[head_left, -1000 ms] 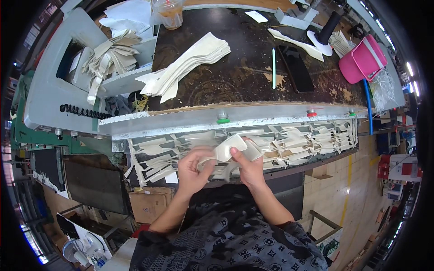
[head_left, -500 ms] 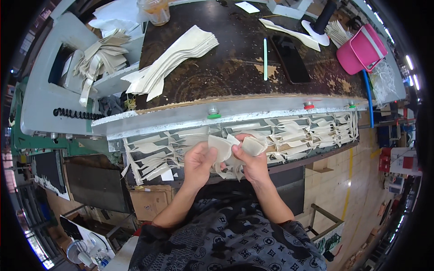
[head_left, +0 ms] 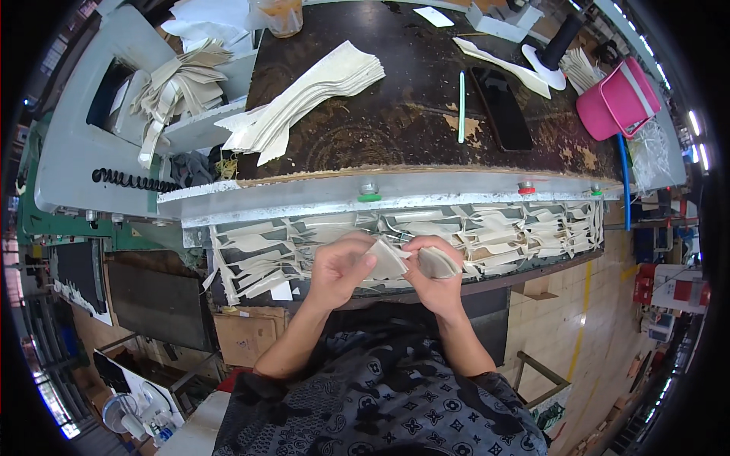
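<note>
My left hand (head_left: 340,267) and my right hand (head_left: 432,275) are close together below the workbench's front edge, each gripping a pale cream cut piece. The left one pinches a folded flat piece (head_left: 385,259); the right one holds a curved piece (head_left: 439,262) beside it. The two pieces almost touch between my thumbs. Just behind my hands a grey tray (head_left: 532,266) holds several more cream cut pieces (head_left: 502,232) lying in a heap.
On the dark benchtop (head_left: 403,121) lie a stack of long cream strips (head_left: 312,95), a green pen (head_left: 461,106), a black phone (head_left: 502,108) and a pink bin (head_left: 620,99). A grey machine (head_left: 76,121) stands at left with cream scraps (head_left: 171,87).
My hands have pulled the cream material apart into two pieces and drawn them slightly lower and nearer my body.
</note>
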The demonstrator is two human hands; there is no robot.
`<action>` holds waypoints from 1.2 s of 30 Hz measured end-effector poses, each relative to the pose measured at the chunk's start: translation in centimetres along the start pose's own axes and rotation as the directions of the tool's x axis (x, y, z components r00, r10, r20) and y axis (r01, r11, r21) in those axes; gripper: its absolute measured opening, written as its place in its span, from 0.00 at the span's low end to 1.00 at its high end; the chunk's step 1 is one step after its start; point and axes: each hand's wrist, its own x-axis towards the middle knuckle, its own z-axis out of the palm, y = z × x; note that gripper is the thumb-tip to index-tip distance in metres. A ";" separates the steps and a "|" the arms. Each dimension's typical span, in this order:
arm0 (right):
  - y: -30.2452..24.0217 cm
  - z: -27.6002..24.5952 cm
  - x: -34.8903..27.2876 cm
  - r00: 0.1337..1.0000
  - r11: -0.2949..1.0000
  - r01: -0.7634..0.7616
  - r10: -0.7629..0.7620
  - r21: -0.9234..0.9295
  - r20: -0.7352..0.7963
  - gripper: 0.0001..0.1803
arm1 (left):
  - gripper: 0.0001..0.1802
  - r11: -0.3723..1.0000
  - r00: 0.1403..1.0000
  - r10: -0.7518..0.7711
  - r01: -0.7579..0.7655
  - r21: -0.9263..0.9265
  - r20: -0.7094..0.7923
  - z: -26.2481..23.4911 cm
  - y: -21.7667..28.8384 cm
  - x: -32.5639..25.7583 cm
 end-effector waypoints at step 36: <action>-2.6 3.0 0.0 0.992 0.995 -0.063 0.071 -0.078 0.108 0.62 | 0.26 0.594 0.856 0.428 -0.507 0.625 0.289 1.4 4.3 1.2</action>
